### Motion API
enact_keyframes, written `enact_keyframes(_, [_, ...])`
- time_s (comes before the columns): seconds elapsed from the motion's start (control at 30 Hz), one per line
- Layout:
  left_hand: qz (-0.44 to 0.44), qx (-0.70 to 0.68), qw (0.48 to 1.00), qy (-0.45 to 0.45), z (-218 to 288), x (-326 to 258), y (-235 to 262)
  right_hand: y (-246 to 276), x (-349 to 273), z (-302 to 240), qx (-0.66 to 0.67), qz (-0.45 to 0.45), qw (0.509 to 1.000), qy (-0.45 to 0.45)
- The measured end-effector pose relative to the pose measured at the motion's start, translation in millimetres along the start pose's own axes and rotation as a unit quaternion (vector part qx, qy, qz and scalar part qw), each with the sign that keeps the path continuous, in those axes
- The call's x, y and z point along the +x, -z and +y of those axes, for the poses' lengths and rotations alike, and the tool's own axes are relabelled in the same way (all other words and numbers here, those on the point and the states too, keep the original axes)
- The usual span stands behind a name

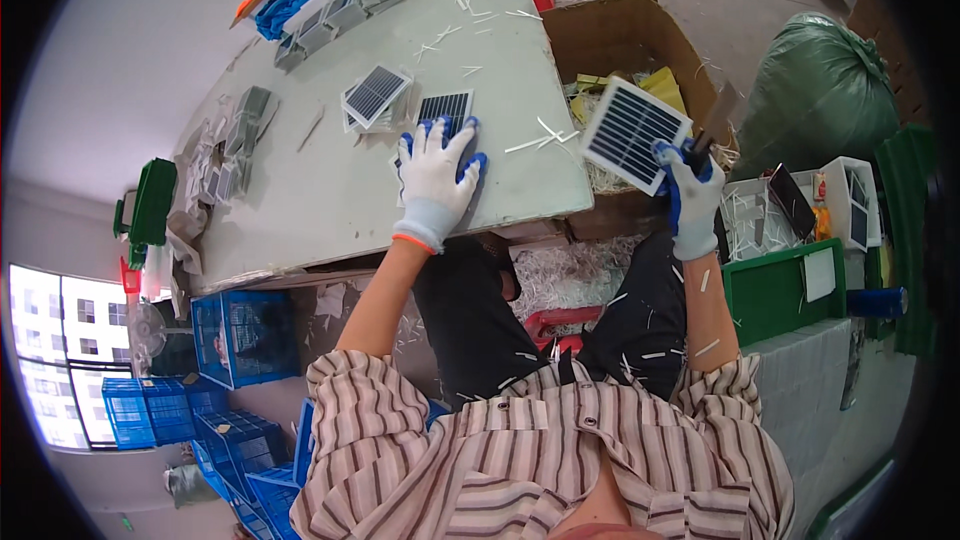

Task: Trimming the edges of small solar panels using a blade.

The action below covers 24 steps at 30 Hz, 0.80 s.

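Note:
My left hand [437, 180], in a white glove with blue fingertips, lies flat with spread fingers on the table. Its fingertips touch a small solar panel [446, 108], partly hidden under them. To the left of that sits a stack of similar panels [378, 97], the top one turned askew. My right hand [692, 195], gloved alike, grips another white-edged solar panel [634, 133] by its lower right corner, tilted over the table's right edge. A dark-handled tool [701, 149], blurred and perhaps a knife, also shows in this hand.
White strips lie on the pale table [330, 200]. More panel stacks [340, 15] stand at its far side and left. Right of it, a cardboard box [640, 30] holds scraps. Beyond are a green sack [810, 90] and green crate [785, 290]; blue crates [245, 338] stand lower left.

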<state>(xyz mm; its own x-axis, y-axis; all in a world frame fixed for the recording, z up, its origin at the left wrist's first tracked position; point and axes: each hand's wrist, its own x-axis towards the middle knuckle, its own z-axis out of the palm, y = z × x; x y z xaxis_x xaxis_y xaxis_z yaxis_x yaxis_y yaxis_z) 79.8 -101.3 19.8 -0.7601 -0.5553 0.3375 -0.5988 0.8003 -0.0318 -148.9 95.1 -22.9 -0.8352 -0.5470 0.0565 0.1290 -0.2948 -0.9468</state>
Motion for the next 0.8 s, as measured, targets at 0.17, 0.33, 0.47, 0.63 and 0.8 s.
enact_keyframes(0.17, [-0.037,-0.036,0.999,-0.016,64.1,17.0,-14.5,-1.3,-4.1,0.5,0.023,0.003,0.999,0.025])
enact_keyframes(0.33, [-0.012,-0.154,0.983,-0.101,121.6,37.9,-24.6,38.6,4.8,14.7,-0.384,0.099,0.815,0.423])
enact_keyframes(0.47, [-0.026,-0.471,0.855,-0.213,116.7,36.1,-11.7,51.9,-0.3,6.3,-0.1,0.085,0.967,0.219])
enact_keyframes(0.63, [0.186,-0.544,0.816,0.06,81.8,-7.2,8.3,11.1,-15.5,-14.9,0.034,-0.035,0.998,-0.033])
enact_keyframes(0.8, [0.156,-0.219,0.963,0.0,85.1,0.4,2.9,-34.5,-18.9,-5.8,-0.149,-0.203,0.966,-0.052])
